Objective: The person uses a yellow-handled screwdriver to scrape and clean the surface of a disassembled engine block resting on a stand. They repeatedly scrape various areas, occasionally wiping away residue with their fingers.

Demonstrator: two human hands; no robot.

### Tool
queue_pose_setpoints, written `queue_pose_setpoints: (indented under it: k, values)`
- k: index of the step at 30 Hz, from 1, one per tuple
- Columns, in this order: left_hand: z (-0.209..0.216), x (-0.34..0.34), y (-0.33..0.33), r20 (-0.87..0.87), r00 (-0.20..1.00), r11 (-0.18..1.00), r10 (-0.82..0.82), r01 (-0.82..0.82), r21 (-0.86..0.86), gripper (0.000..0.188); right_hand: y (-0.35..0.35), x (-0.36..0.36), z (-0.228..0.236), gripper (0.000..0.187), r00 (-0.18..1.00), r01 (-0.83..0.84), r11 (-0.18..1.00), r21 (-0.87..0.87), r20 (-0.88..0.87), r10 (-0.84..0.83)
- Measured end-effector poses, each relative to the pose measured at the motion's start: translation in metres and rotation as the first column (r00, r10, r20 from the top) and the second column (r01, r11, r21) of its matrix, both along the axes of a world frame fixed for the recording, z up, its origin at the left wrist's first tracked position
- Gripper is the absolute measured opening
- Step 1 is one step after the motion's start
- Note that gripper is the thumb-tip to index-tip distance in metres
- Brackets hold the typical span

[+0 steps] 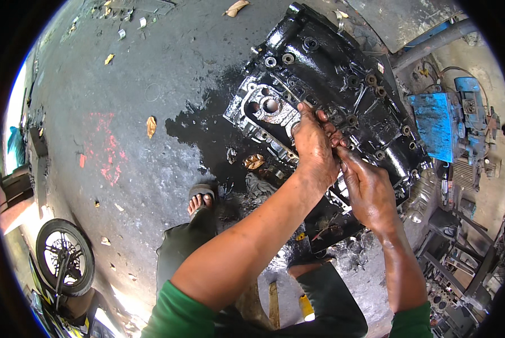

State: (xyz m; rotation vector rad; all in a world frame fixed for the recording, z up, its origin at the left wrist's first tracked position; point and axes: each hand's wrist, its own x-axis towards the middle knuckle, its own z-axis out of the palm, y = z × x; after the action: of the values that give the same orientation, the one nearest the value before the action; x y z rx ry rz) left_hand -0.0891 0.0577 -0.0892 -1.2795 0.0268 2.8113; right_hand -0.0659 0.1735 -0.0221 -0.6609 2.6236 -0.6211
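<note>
A large black, oil-coated engine block (331,62) lies on the ground in front of me. Its left end has a bare silver metal face with a round bore (271,106). Over the block's near side, my left hand (313,141) is closed, thumb stretched toward the far side and fingers curled. My right hand (370,188) is closed as well, its fingertips meeting the left hand's fingers. Whatever the two hands grip between them is hidden by the fingers. Both hands are smeared with dark oil.
Dark oil (202,129) stains the concrete left of the block, near my sandalled foot (202,200). A blue machine (435,127) stands to the right, with metal parts and frames nearer. A motorcycle wheel (65,256) is at lower left. A yellow container (306,307) sits between my legs.
</note>
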Motion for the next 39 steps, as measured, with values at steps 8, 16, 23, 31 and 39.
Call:
queue_pose_setpoints:
  k: [8,16,23,31,39]
  values:
    - [0.020,-0.001,-0.018,-0.042,0.995,0.993,0.093,-0.089,0.076,0.051,-0.021,-0.005,0.014,0.029,0.997,-0.036,0.996,-0.076,-0.066,0.031]
    - [0.017,-0.005,-0.016,0.151,0.989,0.991,0.001,-0.022,0.134,0.056,-0.020,-0.003,0.012,0.027,0.998,-0.056,0.998,0.024,-0.025,0.056]
    - [-0.006,-0.010,-0.011,0.088,0.996,0.999,0.017,-0.019,0.030,0.059,-0.006,-0.001,-0.023,0.028,0.971,-0.072,0.993,0.089,-0.221,0.090]
    - [-0.030,-0.015,-0.016,0.087,0.982,0.985,-0.169,0.170,-0.006,0.058,-0.012,0.008,-0.050,0.028,0.991,0.119,0.984,0.129,-0.077,-0.110]
    - [0.006,-0.006,-0.005,0.168,0.986,0.994,0.013,-0.030,0.101,0.056,-0.012,0.002,0.010,0.029,1.000,0.007,0.994,0.111,0.008,-0.008]
